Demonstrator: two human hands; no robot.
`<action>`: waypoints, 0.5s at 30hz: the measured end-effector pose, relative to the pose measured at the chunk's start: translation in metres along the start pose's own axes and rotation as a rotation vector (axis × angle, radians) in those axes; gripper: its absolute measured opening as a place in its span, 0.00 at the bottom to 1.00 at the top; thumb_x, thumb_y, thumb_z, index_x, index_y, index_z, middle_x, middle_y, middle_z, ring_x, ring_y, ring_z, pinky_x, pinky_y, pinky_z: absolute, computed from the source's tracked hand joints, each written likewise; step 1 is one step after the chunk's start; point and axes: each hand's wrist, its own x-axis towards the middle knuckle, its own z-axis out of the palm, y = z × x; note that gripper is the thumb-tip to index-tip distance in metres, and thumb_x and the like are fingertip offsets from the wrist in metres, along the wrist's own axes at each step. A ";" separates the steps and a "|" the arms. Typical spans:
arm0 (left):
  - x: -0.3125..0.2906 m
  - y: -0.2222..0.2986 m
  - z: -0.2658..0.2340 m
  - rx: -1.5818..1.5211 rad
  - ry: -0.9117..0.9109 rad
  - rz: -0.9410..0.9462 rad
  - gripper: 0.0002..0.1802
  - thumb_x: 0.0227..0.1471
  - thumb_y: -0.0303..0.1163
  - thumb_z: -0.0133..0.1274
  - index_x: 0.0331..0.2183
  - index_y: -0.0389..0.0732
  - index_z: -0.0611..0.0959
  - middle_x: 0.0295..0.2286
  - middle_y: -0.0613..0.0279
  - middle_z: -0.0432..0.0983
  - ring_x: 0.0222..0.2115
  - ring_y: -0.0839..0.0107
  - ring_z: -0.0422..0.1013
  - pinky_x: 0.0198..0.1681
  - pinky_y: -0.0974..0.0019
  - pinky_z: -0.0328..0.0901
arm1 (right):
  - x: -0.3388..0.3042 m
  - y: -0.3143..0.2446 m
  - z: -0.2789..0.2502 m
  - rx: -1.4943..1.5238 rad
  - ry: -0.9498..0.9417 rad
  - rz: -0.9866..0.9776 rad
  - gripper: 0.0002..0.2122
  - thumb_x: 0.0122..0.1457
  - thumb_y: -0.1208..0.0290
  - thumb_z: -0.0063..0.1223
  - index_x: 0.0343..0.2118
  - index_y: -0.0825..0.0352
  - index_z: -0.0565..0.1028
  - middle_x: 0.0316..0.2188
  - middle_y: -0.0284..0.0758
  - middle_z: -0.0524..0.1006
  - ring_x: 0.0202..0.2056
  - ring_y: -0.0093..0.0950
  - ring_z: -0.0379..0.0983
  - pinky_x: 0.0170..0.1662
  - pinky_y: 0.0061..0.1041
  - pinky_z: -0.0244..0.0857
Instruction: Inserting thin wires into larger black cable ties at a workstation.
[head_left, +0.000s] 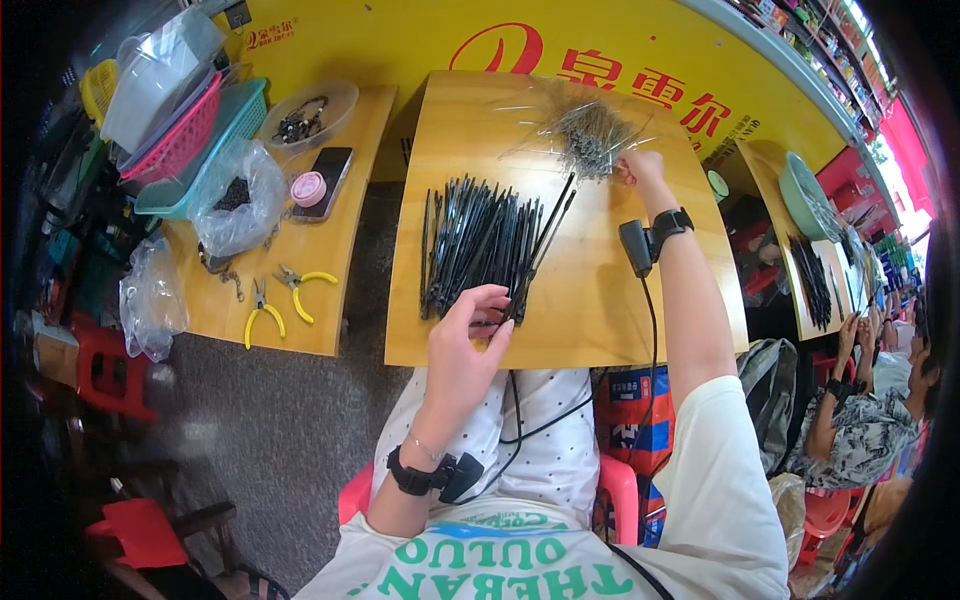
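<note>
My left hand (474, 325) is closed, thumb and fingers pinching the lower end of a slender black stick (545, 240) that slants up to the right; a second one seems to lie along it. Just left of it, a dense row of similar black sticks (475, 245) lies on the wooden table (610, 320). My right arm reaches to the table's far right, where my right hand (640, 168) has its fingers curled at the edge of a pile of thin wire-like pieces with grey ends (590, 145). Whatever its fingertips pinch is too small to make out.
On the left table are two yellow-handled pliers (283, 300), a phone (325, 180) with a pink round container (308, 189), a clear bag (235, 200) and stacked baskets (180, 130). A black cable (652, 320) trails from my right wrist. People sit at the far right.
</note>
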 end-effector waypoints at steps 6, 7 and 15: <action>0.000 -0.001 -0.003 -0.009 0.001 -0.013 0.19 0.46 0.18 0.55 0.43 0.37 0.74 0.36 0.61 0.75 0.35 0.75 0.71 0.39 0.72 0.68 | -0.002 0.001 -0.004 0.266 0.078 0.015 0.07 0.51 0.73 0.55 0.23 0.72 0.73 0.20 0.36 0.74 0.17 0.24 0.69 0.17 0.20 0.61; 0.000 -0.002 -0.003 -0.007 0.001 -0.008 0.19 0.46 0.18 0.55 0.43 0.37 0.75 0.36 0.61 0.75 0.35 0.75 0.71 0.38 0.73 0.68 | -0.003 0.001 -0.005 0.300 0.037 0.023 0.06 0.52 0.74 0.54 0.24 0.72 0.73 0.21 0.37 0.74 0.19 0.25 0.70 0.19 0.20 0.63; -0.002 0.000 -0.003 -0.045 -0.008 -0.010 0.19 0.46 0.18 0.56 0.43 0.36 0.74 0.36 0.60 0.75 0.35 0.75 0.71 0.38 0.73 0.68 | -0.026 -0.017 -0.020 0.432 -0.068 0.067 0.04 0.54 0.79 0.47 0.30 0.75 0.71 0.30 0.43 0.78 0.28 0.28 0.75 0.25 0.20 0.66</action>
